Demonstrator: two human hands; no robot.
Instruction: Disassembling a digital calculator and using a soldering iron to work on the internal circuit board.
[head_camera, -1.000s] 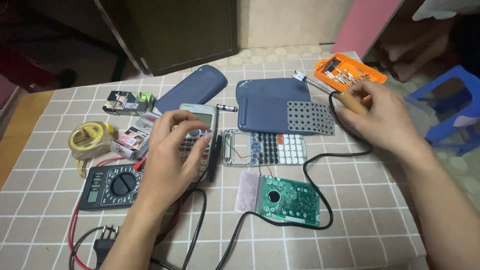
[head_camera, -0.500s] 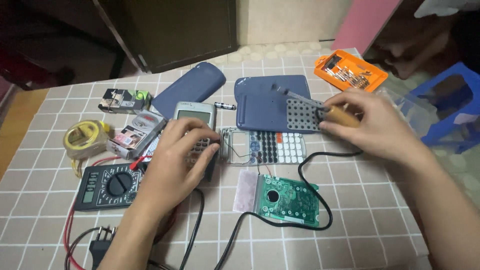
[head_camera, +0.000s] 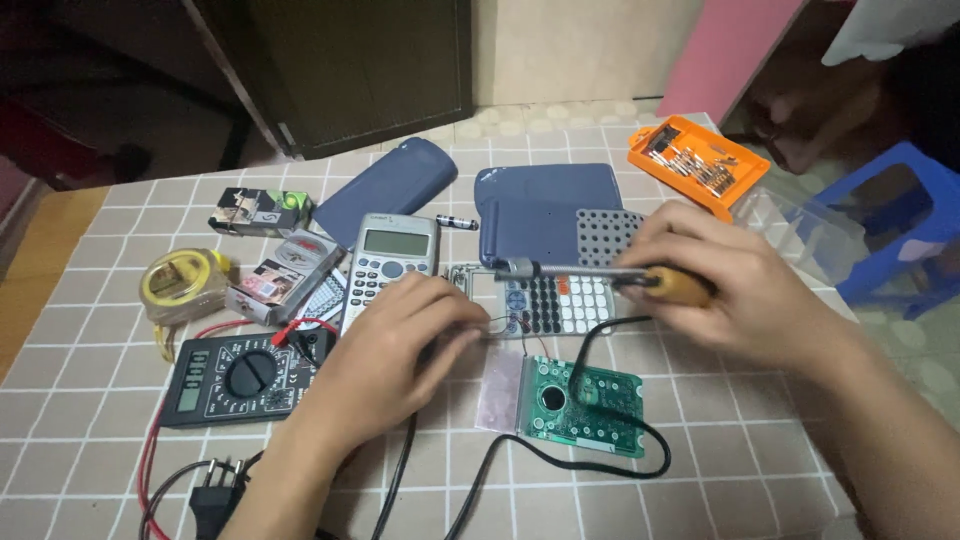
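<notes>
Soldering iron, gripped by its yellow-brown handle in the closed right hand, lies level over an opened calculator keypad near the middle of the tiled table, its metal tip pointing toward the left hand. That hand rests palm down just beside the keypad's left end, fingers curled at thin wires there; whether it pinches anything cannot be told. The iron's black cord loops across a green circuit board lying nearer the front edge. Just beyond the left hand sits an intact grey calculator. A black multimeter with red leads lies toward the left edge, a yellow tape roll and small boxes beyond it. Two dark blue covers lie toward the far edge, an orange tray of screwdriver bits at the far right corner, a black plug at the front edge.
</notes>
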